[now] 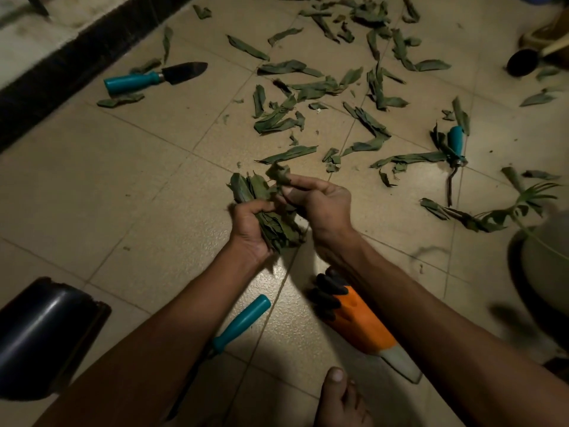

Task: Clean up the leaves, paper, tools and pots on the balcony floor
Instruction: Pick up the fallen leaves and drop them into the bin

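Left hand grips a bundle of leaves. Right hand, touching the bundle, pinches one leaf. Beyond the bundle, loose leaves litter the floor.

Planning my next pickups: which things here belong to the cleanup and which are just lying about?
Job:
bundle of leaves, gripped by left hand
leaf, pinched by right hand
scattered leaves
trowel
two teal-handled tools
black pot

Lying about:
orange glove
potted plant

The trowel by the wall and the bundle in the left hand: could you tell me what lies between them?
In the head view, only bare floor tiles separate the trowel from the leaf bundle.
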